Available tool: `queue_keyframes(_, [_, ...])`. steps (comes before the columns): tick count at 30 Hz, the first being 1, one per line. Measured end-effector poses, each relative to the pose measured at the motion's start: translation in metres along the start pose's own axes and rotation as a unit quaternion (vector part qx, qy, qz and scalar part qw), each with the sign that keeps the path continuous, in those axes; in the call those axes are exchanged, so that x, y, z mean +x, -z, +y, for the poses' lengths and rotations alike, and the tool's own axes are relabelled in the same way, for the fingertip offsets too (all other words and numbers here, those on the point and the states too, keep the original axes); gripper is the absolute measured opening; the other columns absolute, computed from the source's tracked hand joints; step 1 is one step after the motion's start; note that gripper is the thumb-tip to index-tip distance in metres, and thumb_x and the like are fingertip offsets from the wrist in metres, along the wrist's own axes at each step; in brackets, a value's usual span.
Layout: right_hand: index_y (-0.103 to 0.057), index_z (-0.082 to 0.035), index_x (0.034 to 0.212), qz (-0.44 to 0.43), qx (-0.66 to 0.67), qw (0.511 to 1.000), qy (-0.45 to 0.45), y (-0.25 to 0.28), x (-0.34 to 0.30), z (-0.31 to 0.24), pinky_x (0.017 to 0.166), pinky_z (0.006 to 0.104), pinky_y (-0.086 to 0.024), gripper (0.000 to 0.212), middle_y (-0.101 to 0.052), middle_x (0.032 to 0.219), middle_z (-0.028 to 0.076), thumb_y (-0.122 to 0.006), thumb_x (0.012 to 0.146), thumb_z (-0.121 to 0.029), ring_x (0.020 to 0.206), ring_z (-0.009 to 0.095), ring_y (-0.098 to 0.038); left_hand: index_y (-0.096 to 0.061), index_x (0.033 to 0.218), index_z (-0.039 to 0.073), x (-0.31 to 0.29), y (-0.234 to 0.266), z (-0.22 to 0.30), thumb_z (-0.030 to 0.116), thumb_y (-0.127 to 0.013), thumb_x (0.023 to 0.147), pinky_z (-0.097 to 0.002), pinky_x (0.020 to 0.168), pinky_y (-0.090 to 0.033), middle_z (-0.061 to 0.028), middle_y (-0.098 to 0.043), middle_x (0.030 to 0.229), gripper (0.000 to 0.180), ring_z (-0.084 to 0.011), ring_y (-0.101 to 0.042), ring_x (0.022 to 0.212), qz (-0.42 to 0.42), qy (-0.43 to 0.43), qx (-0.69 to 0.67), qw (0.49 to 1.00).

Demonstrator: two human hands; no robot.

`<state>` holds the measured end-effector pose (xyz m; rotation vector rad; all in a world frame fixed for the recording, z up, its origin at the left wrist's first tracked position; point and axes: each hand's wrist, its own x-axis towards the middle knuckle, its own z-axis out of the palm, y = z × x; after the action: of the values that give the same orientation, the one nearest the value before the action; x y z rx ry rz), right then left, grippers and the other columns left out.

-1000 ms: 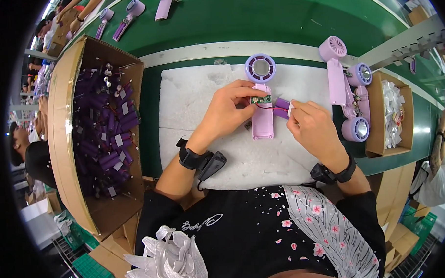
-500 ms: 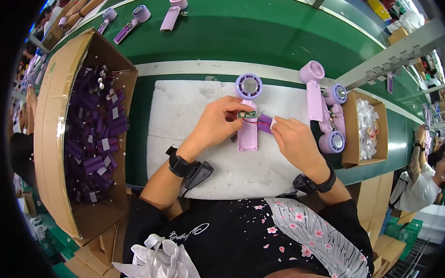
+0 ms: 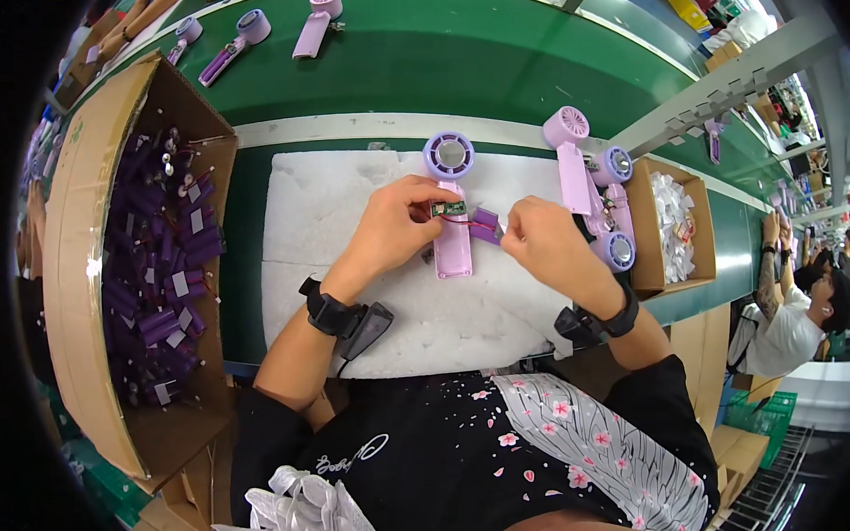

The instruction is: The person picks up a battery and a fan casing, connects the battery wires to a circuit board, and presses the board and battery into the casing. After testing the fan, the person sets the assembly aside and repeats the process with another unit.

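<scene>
Lilac plastic makes up the handheld fan [image 3: 452,222] lying flat on the white foam pad [image 3: 349,221], round head pointing away from the person and its handle open on top. Over that open handle the left hand [image 3: 395,224] pinches a small green circuit board [image 3: 447,208] between thumb and fingertips, the other fingers curled in. Thin red wires run from the board to a purple battery cell [image 3: 485,226], which sits just to the right of the handle. The right hand [image 3: 546,247] has its fingers pressed together at the tips, pinching at the cell's right end; whether it grips the cell itself or a wire there I cannot tell. Both wrists wear dark bands.

On the green desk [image 3: 418,69], a large cardboard box [image 3: 77,212] on the left holds a heap of purple cells with white labels and loose leads. To the right of the pad, several more lilac fans [image 3: 596,194] lie bunched together, touching one another, and just beyond them a smaller cardboard box [image 3: 644,230] holds small clear bags. Further fans of the same colour lie well apart on the far side of the desk [image 3: 318,21]. At the right rim another person [image 3: 801,318] in a white shirt is seated
</scene>
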<state>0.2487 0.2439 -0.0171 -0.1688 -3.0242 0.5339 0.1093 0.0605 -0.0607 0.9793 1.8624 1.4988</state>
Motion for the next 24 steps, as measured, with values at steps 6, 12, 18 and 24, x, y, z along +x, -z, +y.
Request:
queue_keyframes(6, [-0.066, 0.001, 0.093, 0.047, 0.02, 0.968, -0.244, 0.069, 0.035, 0.049, 0.056, 0.0345, -0.049, 0.019, -0.068, 0.076, 0.016, -0.065, 0.082, -0.015, 0.063, 0.025, -0.065, -0.07, 0.107, 0.003, 0.004, 0.002, -0.004, -0.005, -0.059, 0.073, -0.025, 0.076, -0.051, -0.0086, -0.063, 0.108, 0.037, -0.0142, -0.062, 0.083, 0.02, -0.007, -0.011, 1.0])
queue_keyframes(12, [-0.065, -0.002, 0.111, 0.135, 0.068, 0.979, -0.134, 0.048, 0.031, 0.028, 0.069, 0.0334, -0.051, 0.034, -0.069, 0.093, 0.016, -0.07, 0.081, -0.018, 0.078, 0.025, -0.066, -0.071, 0.108, 0.006, 0.005, 0.002, -0.013, -0.003, -0.06, 0.073, -0.0256, 0.074, -0.052, -0.0088, -0.066, 0.104, 0.038, -0.0147, -0.062, 0.078, 0.043, 0.011, -0.013, 0.999])
queue_keyframes(18, [-0.062, -0.001, 0.114, 0.024, 0.111, 0.985, 0.128, -0.01, 0.025, 0.02, 0.075, 0.0322, -0.05, 0.045, -0.068, 0.099, 0.012, -0.077, 0.074, -0.013, 0.085, 0.022, -0.063, -0.07, 0.11, 0.004, 0.009, 0.002, -0.006, -0.005, -0.059, 0.074, -0.0247, 0.076, -0.053, -0.011, -0.061, 0.117, 0.039, -0.0138, -0.063, 0.085, 0.024, 0.004, 0.022, 0.999])
queue_keyframes(24, [-0.053, 0.0, 0.125, -0.137, 0.289, 0.947, -0.024, 0.009, 0.027, 0.006, 0.076, 0.0327, -0.052, 0.055, -0.065, 0.097, 0.01, -0.076, 0.076, -0.012, 0.094, 0.018, -0.063, -0.07, 0.111, 0.003, 0.006, 0.003, 0.0, -0.007, -0.058, 0.075, -0.0238, 0.077, -0.053, -0.0133, -0.059, 0.122, 0.039, -0.0128, -0.064, 0.089, 0.019, 0.035, 0.025, 0.999])
